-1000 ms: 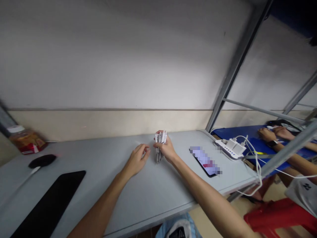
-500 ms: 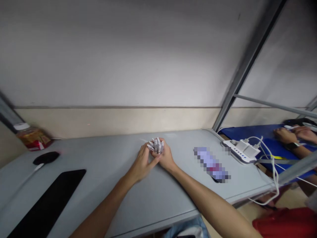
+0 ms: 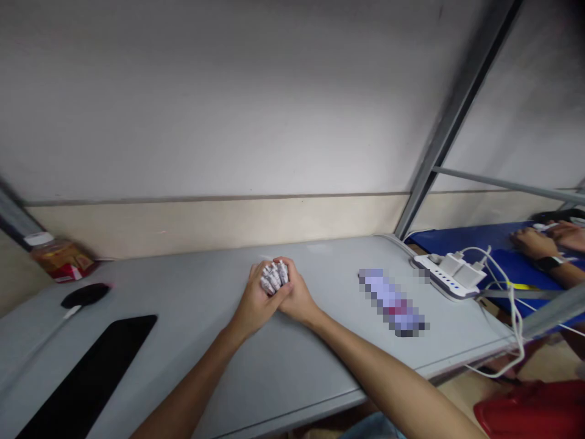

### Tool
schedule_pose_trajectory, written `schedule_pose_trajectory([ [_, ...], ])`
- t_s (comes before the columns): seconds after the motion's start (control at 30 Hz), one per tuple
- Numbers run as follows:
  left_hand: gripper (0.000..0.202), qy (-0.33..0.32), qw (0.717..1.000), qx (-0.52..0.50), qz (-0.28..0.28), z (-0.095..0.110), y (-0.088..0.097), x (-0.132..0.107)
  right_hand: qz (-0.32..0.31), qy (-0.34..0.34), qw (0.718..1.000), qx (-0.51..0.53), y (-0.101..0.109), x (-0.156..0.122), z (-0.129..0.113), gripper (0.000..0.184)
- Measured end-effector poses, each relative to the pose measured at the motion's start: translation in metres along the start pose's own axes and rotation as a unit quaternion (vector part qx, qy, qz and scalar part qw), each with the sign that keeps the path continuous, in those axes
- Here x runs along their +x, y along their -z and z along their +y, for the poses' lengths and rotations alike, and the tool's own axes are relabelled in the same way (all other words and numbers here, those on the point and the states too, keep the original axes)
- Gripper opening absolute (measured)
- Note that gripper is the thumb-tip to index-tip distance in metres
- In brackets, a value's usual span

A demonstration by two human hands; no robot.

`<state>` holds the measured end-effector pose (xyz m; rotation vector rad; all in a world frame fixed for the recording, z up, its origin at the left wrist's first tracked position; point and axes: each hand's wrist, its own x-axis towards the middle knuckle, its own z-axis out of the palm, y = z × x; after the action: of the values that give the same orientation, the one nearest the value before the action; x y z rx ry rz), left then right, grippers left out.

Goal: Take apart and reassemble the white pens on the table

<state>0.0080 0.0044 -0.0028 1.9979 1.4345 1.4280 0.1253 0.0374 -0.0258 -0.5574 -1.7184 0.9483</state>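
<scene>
Head camera: the person's two bare hands meet above the grey desk (image 3: pixel 297 372), well to the left of the phone (image 3: pixel 390 302), which lies flat with its screen pixelated and serves here as the landmark. Between the palms, left of the phone, sits a bundle of slim white pieces (image 3: pixel 274 277), standing close together with their upper ends showing; the lower part is hidden by the hands, so whether it touches the desk cannot be told. The left hand (image 3: pixel 258 299) wraps the bundle's near and left sides, its thumb laid across toward the other hand; the right hand (image 3: pixel 297 292), the one nearer the phone, closes round the right side, fingers curled, so both grips are narrow and full. To the right of the phone rests a white power strip (image 3: pixel 445 281), bearing white adapters (image 3: pixel 450 263), with a white cable (image 3: pixel 515 311) hanging past the desk edge. Farther right of the phone, on a blue tabletop (image 3: pixel 479 250), are a co-worker's hands (image 3: pixel 537 244), with a dark watch (image 3: pixel 549 263) at one wrist. Far left of the phone lie a long black slab (image 3: pixel 95 372), a round black pad (image 3: pixel 86 295) and a white-lidded jar (image 3: pixel 61 259).
</scene>
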Motion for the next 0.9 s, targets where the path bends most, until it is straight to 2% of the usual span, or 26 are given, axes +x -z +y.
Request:
schedule_pose_trajectory([
  [0.13,0.039,0.081,0.991,-0.098,-0.037,0.003,0.006,0.003,-0.028,-0.009,0.996,0.081,-0.004,-0.001,0.0,0.072],
  [0.23,0.03,0.144,0.977,-0.145,-0.054,0.003,0.011,0.005,-0.066,-0.036,0.993,0.091,-0.003,0.0,-0.001,0.081],
  [0.37,0.025,0.173,0.966,-0.186,-0.052,-0.001,0.013,0.007,-0.094,-0.047,0.99,0.095,0.0,0.002,-0.004,0.091],
  [0.57,0.032,0.214,0.942,-0.255,-0.044,-0.008,0.008,0.007,-0.122,-0.063,0.98,0.146,0.004,0.004,-0.007,0.107],
  [0.67,0.038,0.243,0.923,-0.295,-0.035,-0.009,0.005,0.007,-0.137,-0.074,0.974,0.163,0.006,0.004,-0.005,0.102],
  [0.9,0.036,0.307,0.892,-0.33,-0.035,-0.007,0.005,0.008,-0.119,-0.119,0.969,0.182,0.002,0.002,-0.001,0.074],
])
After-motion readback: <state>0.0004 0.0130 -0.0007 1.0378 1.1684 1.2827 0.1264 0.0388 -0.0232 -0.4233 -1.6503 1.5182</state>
